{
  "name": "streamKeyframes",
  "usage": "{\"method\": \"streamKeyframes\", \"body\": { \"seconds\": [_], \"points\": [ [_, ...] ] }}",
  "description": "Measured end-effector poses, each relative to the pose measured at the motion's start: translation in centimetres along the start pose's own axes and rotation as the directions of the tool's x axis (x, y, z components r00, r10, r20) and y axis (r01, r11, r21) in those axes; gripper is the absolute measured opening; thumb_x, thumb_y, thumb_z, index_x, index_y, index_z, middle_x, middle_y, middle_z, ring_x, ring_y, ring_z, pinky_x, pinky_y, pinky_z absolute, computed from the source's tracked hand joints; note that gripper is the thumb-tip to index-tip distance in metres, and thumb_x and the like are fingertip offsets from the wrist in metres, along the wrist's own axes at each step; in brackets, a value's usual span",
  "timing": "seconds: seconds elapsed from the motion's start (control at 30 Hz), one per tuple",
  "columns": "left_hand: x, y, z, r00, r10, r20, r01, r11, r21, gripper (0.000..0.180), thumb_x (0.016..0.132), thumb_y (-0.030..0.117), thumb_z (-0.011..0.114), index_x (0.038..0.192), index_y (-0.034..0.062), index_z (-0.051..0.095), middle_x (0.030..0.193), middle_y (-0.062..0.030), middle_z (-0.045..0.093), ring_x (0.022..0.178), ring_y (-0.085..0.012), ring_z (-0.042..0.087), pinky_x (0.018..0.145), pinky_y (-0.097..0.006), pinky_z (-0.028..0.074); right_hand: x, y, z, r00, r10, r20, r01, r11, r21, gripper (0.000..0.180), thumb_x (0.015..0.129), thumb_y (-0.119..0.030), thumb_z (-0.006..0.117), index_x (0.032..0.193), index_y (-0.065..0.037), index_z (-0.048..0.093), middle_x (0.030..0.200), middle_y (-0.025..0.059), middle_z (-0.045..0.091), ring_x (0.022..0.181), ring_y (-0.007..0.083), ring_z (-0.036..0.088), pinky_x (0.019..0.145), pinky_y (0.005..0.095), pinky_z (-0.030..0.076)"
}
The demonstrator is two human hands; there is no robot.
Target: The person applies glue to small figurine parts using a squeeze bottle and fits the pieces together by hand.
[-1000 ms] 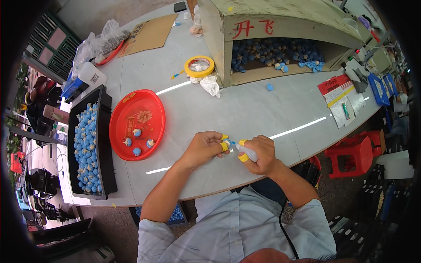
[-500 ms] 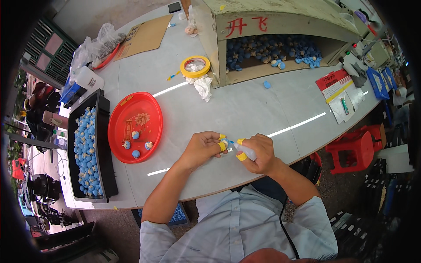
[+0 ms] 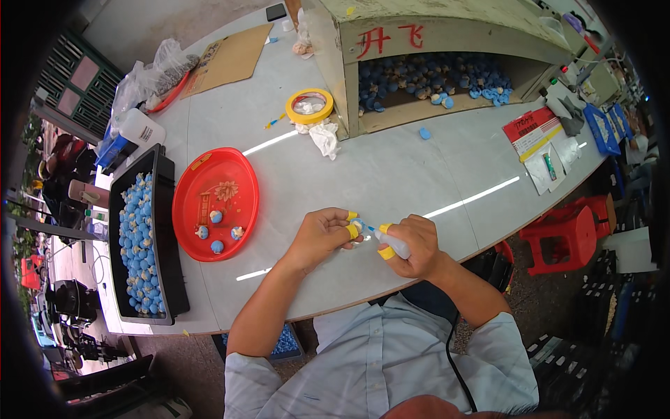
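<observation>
My left hand (image 3: 322,236), with yellow finger guards, pinches a small blue piece (image 3: 359,227) over the white table (image 3: 391,174). My right hand (image 3: 413,244), also with yellow guards, grips a small white squeeze bottle (image 3: 394,244) whose blue nozzle points at that piece. To the left lies a red round tray (image 3: 209,174) holding three small blue-and-white pieces (image 3: 218,232).
A black tray (image 3: 167,279) full of blue pieces sits at the far left. A wooden box (image 3: 419,56) with several blue pieces stands at the back. A yellow tape roll (image 3: 309,107), a crumpled tissue (image 3: 325,138), red-and-white packets (image 3: 532,129) and a red stool (image 3: 562,230) are around.
Both hands stay together at the table's near edge. Nothing else has visibly moved.
</observation>
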State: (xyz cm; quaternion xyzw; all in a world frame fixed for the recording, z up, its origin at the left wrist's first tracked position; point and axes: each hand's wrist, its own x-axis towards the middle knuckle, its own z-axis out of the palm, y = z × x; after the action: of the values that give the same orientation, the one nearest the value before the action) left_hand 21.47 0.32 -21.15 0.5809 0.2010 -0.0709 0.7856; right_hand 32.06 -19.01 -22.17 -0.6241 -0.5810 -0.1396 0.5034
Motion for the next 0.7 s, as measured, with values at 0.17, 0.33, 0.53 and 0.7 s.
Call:
{"method": "streamKeyframes", "body": {
  "seconds": [0.17,0.33,0.53,0.7],
  "points": [
    [-0.05,0.08,-0.01,1.0,0.0,0.018,0.0,1.0,0.01,0.03,0.089,0.001,0.062,0.116,-0.0096,0.056,0.1,-0.0144,0.066,0.09,-0.0197,0.069,0.07,-0.022,0.055,0.45,-0.12,0.31,0.999,0.031,-0.024,-0.031,1.0,0.001,0.028,0.07,-0.007,0.076,0.091,-0.002,0.059,0.062,0.0062,0.056,0.048,0.0214,0.051,0.047,0.0311,0.038],
    [-0.08,-0.13,-0.13,1.0,0.0,0.011,0.0,1.0,-0.001,0.03,0.088,0.002,0.063,0.116,-0.0089,0.057,0.102,-0.0129,0.065,0.091,-0.0203,0.069,0.071,-0.023,0.055,0.0,0.04,0.17,1.0,-0.003,-0.002,0.003,1.0,0.017,0.032,0.07,-0.002,0.074,0.096,-0.002,0.056,0.07,0.0077,0.06,0.046,0.0207,0.048,0.046,0.0311,0.036],
    [-0.04,0.03,-0.02,1.0,-0.002,0.016,0.002,1.0,-0.018,0.032,0.088,0.002,0.062,0.117,-0.01,0.055,0.104,-0.0135,0.065,0.092,-0.0202,0.068,0.072,-0.024,0.054,0.24,-0.05,0.05,1.0,-0.001,-0.019,0.001,1.0,0.011,0.031,0.07,-0.003,0.074,0.096,-0.001,0.056,0.069,0.008,0.06,0.047,0.0209,0.049,0.046,0.0309,0.037],
    [-0.05,0.09,-0.05,1.0,0.003,0.015,-0.002,1.0,-0.027,0.034,0.088,0.003,0.063,0.117,-0.0113,0.054,0.104,-0.0152,0.065,0.091,-0.0196,0.068,0.071,-0.025,0.054,0.36,-0.02,0.2,1.0,0.0,-0.017,0.0,1.0,0.007,0.029,0.071,-0.003,0.073,0.095,-0.001,0.056,0.069,0.0083,0.06,0.047,0.0214,0.049,0.046,0.0311,0.037]
  ]
}}
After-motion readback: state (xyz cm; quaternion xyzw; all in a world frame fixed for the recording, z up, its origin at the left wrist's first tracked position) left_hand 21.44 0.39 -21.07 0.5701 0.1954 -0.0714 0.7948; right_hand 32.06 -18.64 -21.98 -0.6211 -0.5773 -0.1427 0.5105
